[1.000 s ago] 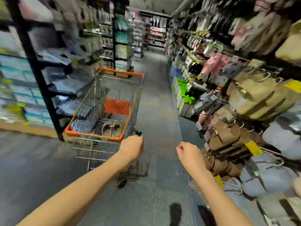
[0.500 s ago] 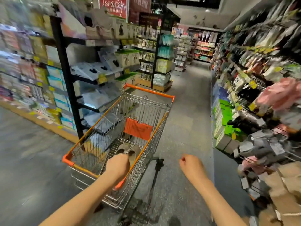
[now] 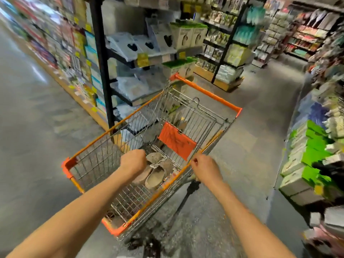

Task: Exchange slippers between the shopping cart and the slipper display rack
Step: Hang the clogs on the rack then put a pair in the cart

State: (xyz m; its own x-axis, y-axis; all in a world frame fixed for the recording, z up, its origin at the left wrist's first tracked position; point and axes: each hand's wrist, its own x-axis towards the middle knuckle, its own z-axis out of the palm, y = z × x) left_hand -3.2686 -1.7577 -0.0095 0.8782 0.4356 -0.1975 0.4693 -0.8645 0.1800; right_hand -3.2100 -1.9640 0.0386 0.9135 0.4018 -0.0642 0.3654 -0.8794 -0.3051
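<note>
A wire shopping cart with orange rims stands in the aisle in front of me. On its floor lies a pair of beige slippers joined by a white tag. My left hand is curled into a fist inside the basket, right beside the slippers' left end; whether it touches them is hidden. My right hand has its fingers pinched on the cart's right orange rim. The slipper display rack shows only as a blurred strip at the lower right edge.
A black shelf unit with grey packages stands just left of the cart. Green and white boxes are stacked low on the right. The grey aisle floor runs on past the cart to further shelves.
The view has swung left, away from the slipper rack. My left hand has dropped into the basket beside the slippers. My right hand has moved from the open air onto the cart's right rim.
</note>
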